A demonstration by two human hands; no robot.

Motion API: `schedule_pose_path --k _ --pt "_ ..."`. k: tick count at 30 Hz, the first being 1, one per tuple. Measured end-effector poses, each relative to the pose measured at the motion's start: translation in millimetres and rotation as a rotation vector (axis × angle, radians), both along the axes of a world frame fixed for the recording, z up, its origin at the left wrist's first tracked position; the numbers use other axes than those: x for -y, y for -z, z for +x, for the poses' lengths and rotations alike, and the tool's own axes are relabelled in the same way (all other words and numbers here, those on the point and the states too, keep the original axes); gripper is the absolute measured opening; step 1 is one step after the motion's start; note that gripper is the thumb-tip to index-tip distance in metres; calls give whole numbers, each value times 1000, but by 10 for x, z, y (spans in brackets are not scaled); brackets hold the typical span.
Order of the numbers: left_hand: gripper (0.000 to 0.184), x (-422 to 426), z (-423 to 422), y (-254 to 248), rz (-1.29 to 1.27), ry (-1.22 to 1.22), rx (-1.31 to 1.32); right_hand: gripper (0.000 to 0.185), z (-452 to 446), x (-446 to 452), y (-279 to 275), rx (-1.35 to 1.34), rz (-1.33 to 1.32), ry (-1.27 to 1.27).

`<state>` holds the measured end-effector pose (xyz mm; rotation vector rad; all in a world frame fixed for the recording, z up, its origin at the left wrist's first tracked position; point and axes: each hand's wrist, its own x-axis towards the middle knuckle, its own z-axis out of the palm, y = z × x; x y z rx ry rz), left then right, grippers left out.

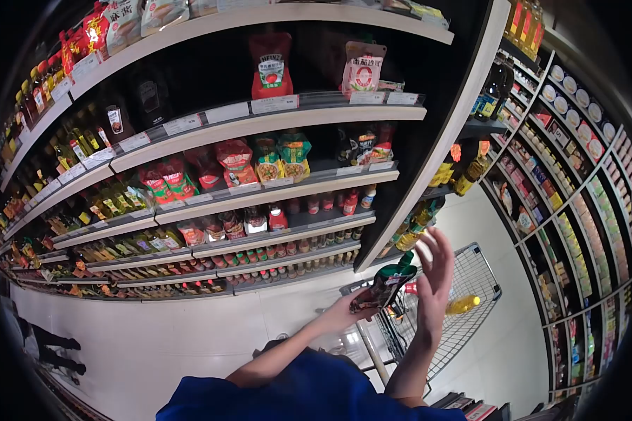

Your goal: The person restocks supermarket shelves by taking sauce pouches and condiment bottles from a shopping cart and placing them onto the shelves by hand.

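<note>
Gripping dark pouch (385,286) w/ L hand (340,313), fingers narrowed round its lower end. Tilting it so green top end points up & to R. Holding it out in front of blue top (316,389), over near end of cart (489,263).

Holding R hand (435,274) up just beside pouch, fingers spread wide, w/ no item in grasp. Can't tell if touching pouch edge; too close in view.

Carrying yellow bottle (462,305) on its side in cart, plus smth red (410,288) partly hidden behind hands & pouch, too small to ID. Showing cart handle (373,352) btwn both forearms.

Facing wood-edged shelves (281,120), approx on L & ahead. Can see red Heinz pouch (272,74) upper row, w/ pink-white pouch (364,69) well apart to its R. Below: red pouches (178,182), then green-yellow pouches (293,160) side by side. Can see bottles (151,242) lower L, too blurred to read.

Also see oil bottle (472,172) on end shelf, nr aisle; stocked racks (541,210) far R. Far L, on pale floor (260,337): person in dark trousers (53,344), mostly cut off.
</note>
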<state>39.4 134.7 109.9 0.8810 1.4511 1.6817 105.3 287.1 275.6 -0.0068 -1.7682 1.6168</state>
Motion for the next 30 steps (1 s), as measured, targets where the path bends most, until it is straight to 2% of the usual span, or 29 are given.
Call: schedule_pose_path --k 1,3,6,7,9,10,11,13,14,17,20,27,30 --pt "49 56 -37 -12 17 -8 1 87 -55 85 -147 -87 73 40" --pt "47 176 -89 -137 51 -39 -3 97 -90 404 -523 -250 -78 -159" --pt "52 381 -179 -360 -66 -33 17 103 -270 975 -826 -563 -175 -817" --pt "59 350 -230 -143 -53 1 32 105 -280 1137 -904 -556 -163 -928" --pt "53 344 -190 75 -134 -113 122 108 -279 1447 -1022 -544 -167 -1099" --pt "51 423 -300 96 -81 -20 44 109 -282 1616 -1111 -543 -183 -1163" --pt "51 506 -326 105 -77 -23 -1 109 -289 1822 -1110 -602 -253 -1191" --pt "51 644 -351 -53 -60 -29 -97 89 -333 2282 -1172 -775 -415 -1189" --pt "52 745 -395 -189 -38 30 -89 70 -369 2539 -1245 -888 -506 -1154" --pt "55 895 -434 -103 -10 8 -76 63 -492 2594 -1157 -914 -408 -1274" --pt "55 1041 -434 -141 -72 -38 -160 69 -582 2688 -1131 -856 -390 -1345" --pt "59 1253 -434 -37 -30 14 31 83 -636 2881 -1216 -673 -379 -1363" --pt "60 1352 -419 -160 -121 -40 -90 90 -570 2835 -1240 -560 -322 -1359"
